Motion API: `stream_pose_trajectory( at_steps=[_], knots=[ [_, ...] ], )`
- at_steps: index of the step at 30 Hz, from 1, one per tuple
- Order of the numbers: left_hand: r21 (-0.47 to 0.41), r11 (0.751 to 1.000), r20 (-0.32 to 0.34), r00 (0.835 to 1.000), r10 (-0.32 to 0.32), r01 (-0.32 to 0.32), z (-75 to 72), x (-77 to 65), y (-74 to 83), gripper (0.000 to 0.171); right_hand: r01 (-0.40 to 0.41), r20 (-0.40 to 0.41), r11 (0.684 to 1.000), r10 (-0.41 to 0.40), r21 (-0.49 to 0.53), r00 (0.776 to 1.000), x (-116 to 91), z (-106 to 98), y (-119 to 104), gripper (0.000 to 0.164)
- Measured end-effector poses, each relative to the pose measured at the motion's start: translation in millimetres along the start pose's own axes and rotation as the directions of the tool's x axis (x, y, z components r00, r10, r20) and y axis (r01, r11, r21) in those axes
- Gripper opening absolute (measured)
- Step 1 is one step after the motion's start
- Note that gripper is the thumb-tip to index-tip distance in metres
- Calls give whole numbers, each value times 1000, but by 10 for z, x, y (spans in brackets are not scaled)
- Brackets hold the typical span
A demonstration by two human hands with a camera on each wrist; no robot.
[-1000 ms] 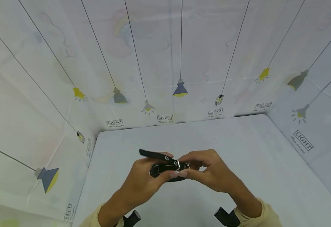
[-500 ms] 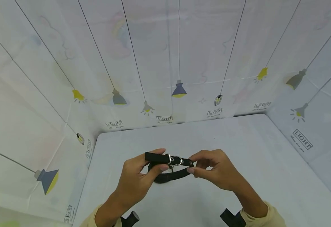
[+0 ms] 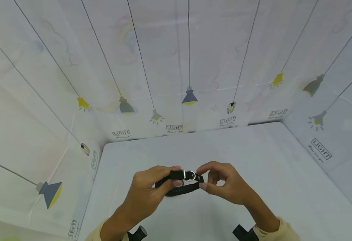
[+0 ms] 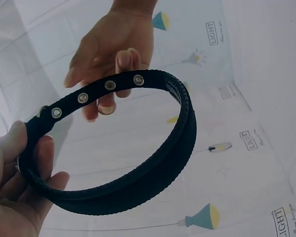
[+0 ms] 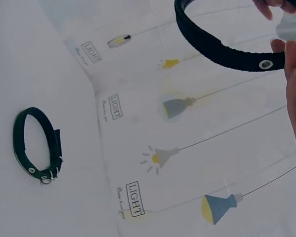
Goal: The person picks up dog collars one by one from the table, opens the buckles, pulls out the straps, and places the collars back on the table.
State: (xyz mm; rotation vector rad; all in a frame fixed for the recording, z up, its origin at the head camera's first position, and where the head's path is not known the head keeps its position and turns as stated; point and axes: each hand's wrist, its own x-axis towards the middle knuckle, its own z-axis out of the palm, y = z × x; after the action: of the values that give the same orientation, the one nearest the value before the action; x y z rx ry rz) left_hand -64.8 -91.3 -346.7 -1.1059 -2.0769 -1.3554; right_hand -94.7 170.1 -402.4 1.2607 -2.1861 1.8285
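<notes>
A black dog collar (image 3: pixel 182 190) forms a loop between both hands, above the white table. My left hand (image 3: pixel 147 187) pinches its left side, close to the metal buckle (image 3: pixel 184 174). The thumb and fingertips of my right hand (image 3: pixel 225 180) pinch the right end, beside the silver ring (image 3: pixel 191 176). In the left wrist view the collar (image 4: pixel 138 195) shows a wide padded band and a narrower strap with several metal eyelets (image 4: pixel 83 98). The right wrist view catches part of the collar (image 5: pixel 232 57) and the right fingers (image 5: pixel 295 74) at its strap.
A second dark collar (image 5: pixel 19 143), buckled into a loop, lies on the white surface in the right wrist view. White sheets printed with lamps (image 3: pixel 190 97) hang behind the white table (image 3: pixel 254 147) and along its sides. Black devices (image 3: pixel 244 232) sit at the wrists.
The bunched collar has been turned and spread into a wider loop, with buckle and ring facing up. The strap's free end no longer sticks out to the left. The right hand first moved slightly outward.
</notes>
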Motion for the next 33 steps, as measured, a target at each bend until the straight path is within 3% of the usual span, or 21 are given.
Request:
stream_pose_trajectory(
  at_steps=[4,10,14,17,20,23,25,28,31,33],
  knots=[
    [-5,1000,22,1000,1,-1,43,7,-14,23,35,-21,998,-37,-61,999,48,22,-38,38],
    [33,999,12,1000,-18,17,67,14,-58,21,71,-83,986,-85,-154,993,41,39,-51,25],
    [76,995,-41,998,-56,59,80,5,-136,27,-53,-129,987,34,-151,991,-81,-6,-14,18],
    [86,990,-79,991,-109,115,109,-9,-208,28,-150,-129,984,137,-93,982,-187,-68,35,14],
    [80,977,-93,977,-191,198,156,-31,-283,28,-206,-131,978,200,-30,971,-294,-143,89,10],
    [111,948,-90,953,-289,298,219,-58,-371,30,-253,-173,967,252,17,952,-404,-232,141,7],
    [152,918,-83,930,-358,367,267,-74,-438,34,-292,-225,956,289,20,930,-485,-299,180,5],
    [195,866,-49,887,-460,460,350,-103,-569,40,-375,-307,927,361,13,881,-612,-417,250,7],
    [189,816,27,828,-560,546,454,-145,-732,44,-495,-385,869,457,3,801,-749,-558,352,19],
    [188,794,77,798,-598,578,548,-186,-879,43,-581,-424,813,530,10,734,-847,-662,446,30]
  ],
)
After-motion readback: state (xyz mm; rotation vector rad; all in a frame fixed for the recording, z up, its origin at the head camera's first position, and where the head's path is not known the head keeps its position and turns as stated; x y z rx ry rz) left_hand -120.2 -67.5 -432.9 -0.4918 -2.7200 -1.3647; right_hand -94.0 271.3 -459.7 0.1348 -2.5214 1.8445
